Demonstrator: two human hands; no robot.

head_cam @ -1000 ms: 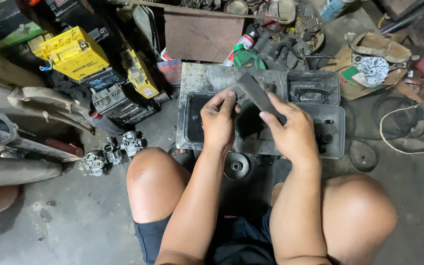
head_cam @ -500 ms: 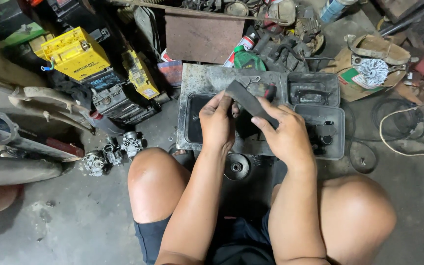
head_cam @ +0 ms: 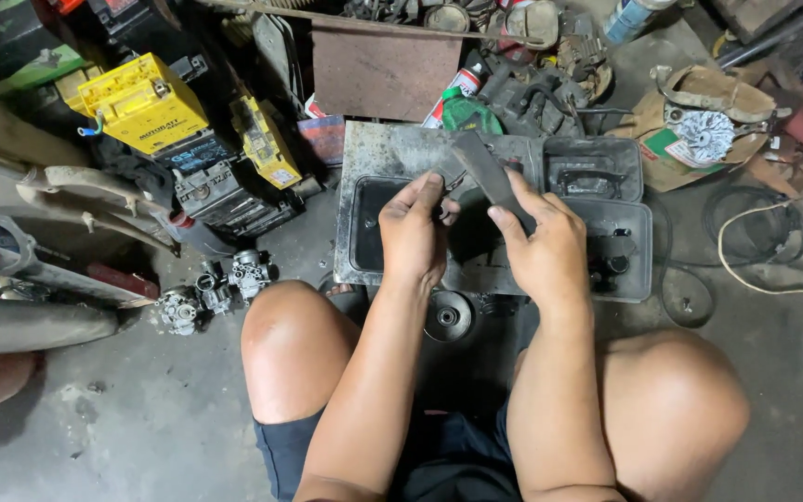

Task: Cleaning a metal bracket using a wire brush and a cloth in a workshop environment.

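Grey flat strip [head_cam: 487,174], one, gripped by the right hand [head_cam: 539,251]; left hand [head_cam: 413,232] pinches something too small to tell, over two black trays [head_cam: 620,279], centre frame.

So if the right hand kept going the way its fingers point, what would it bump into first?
The right hand points up and left along the flat grey piece it holds. Past that, probably the green spray can, though depth is hard to judge.

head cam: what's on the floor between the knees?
A round pulley-like metal disc on the concrete floor, just below the grey tray; head view.
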